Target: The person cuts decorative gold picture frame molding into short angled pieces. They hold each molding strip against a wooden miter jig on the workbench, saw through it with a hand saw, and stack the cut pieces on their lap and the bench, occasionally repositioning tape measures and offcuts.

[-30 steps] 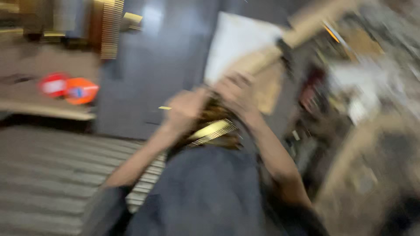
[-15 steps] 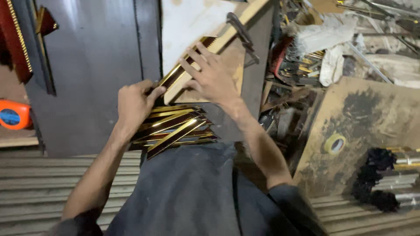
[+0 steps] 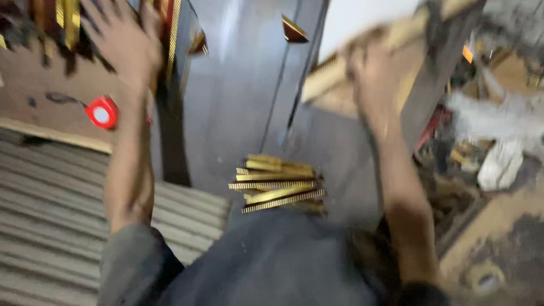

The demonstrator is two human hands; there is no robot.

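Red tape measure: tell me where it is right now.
In the head view the red tape measure lies at the left on the brown surface, just left of the raised left arm, below the open left hand.

Gold strips (image 3: pixel 277 184) in a stack, glossy, with fine ribbed edges that catch the light like foil-faced moulding. The long bar (image 3: pixel 362 59) under the right hand (image 3: pixel 371 79) looks like bare pale wood, matt, though it is blurred. Grey panel (image 3: pixel 243 85) behind: smooth sheet metal with a dull sheen. Ridged sheet (image 3: pixel 51 192) lower left, corrugated and matt grey. The red disc (image 3: pixel 102 113) reads as shiny plastic. Dark cloth (image 3: pixel 272 260) at the bottom, soft and matt.
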